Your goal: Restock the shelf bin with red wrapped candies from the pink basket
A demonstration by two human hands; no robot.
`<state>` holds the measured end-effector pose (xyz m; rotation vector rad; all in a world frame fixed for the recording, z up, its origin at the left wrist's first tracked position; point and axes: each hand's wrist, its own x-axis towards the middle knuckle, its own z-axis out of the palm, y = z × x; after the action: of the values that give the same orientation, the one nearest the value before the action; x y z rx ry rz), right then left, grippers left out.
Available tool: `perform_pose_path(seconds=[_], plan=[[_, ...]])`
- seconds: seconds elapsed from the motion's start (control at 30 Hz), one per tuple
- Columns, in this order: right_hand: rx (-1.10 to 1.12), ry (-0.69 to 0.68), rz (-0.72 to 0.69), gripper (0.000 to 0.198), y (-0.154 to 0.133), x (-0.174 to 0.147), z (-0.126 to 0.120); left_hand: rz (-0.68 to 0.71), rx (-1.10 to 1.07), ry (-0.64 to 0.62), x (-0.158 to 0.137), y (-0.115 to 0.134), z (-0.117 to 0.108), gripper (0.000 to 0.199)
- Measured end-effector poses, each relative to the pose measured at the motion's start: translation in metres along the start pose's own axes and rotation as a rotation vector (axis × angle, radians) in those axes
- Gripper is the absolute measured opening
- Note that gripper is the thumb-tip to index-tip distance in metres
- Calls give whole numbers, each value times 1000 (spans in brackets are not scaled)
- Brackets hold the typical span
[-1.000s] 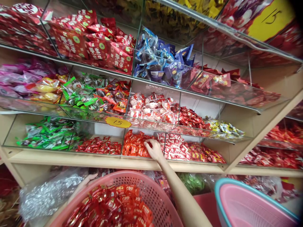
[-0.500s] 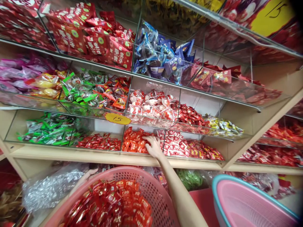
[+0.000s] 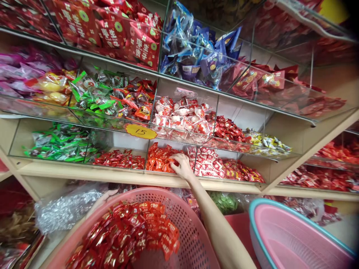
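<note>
In the head view, the right hand (image 3: 182, 166) reaches into a compartment of the lowest glass-fronted shelf (image 3: 112, 172), its fingers bent at the orange-red sweets (image 3: 158, 157) there; whether it is closed on any of them cannot be told; the left hand (image 3: 108, 194) shows just beyond the far left rim of a pink basket (image 3: 193, 228), with fingers stretched out to the right; the basket covers part of that arm, and I cannot tell whether the hand grips anything; the basket, its walls full of small holes, stands out in front of the shelf, below the right hand, and holds a heap of red sweets (image 3: 112, 235) with more orange-red ones along the right side of the heap; a bare patch of its bottom shows near the lower edge; just left of the orange-red sweets on the shelf lie small red sweets (image 3: 119, 160), and to the right white-and-red ones (image 3: 208, 162); a yellow price tag (image 3: 141, 131) marked 15 hangs just above; green-wrapped sweets (image 3: 57, 144) fill the left end of the row; a clear bag (image 3: 67, 211) of silvery pieces lies left of the basket, and a pink basin (image 3: 294, 235) with a blue rim stands to the right, apart from it.
</note>
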<state>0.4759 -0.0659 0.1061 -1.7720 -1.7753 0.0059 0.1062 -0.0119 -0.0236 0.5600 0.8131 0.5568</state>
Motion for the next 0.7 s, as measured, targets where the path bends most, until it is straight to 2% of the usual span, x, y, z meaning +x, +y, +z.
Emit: perform_pose_path(seconds=[0.13, 0.2, 0.27, 0.37, 0.5, 0.6, 0.7], plan=[[98, 215, -7, 36, -19, -14, -12, 2, 46, -38, 3, 0, -6, 38], [121, 200, -4, 36, -33, -32, -19, -16, 48, -76, 4, 0, -7, 39], [125, 56, -7, 33, -47, -57, -23, -25, 46, -100, 4, 0, -7, 37], [63, -274, 40, 25, -62, -97, -24, 11, 26, -80, 1, -1, -2, 34], [-244, -620, 186, 29, -74, -136, -15, 16, 1, -68, -5, -2, 6, 35], [-409, -737, 219, 33, -81, -147, -1, 29, 29, -82, -7, -2, 7, 38], [-466, -718, 229, 40, -87, -146, 14, 27, 44, -77, -6, -1, 4, 35]])
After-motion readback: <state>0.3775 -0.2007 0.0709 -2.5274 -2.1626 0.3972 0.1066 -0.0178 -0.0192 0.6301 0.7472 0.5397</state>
